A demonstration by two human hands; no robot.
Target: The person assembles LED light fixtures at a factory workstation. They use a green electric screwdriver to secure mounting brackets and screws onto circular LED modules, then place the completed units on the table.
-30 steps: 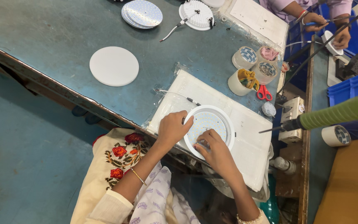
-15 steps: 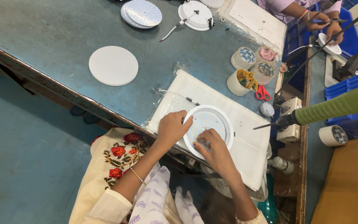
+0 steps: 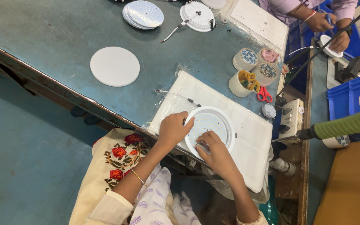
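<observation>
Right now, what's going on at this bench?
A seated person is working on a round white light fitting that lies on a plastic-covered white pad on the blue-green table. Their left hand grips its rim while the right hand presses at its near edge. A loose white disc and a stack of round LED boards lie farther back. Small tubs and red scissors stand to the right. Another person's hands work at the far corner.
</observation>
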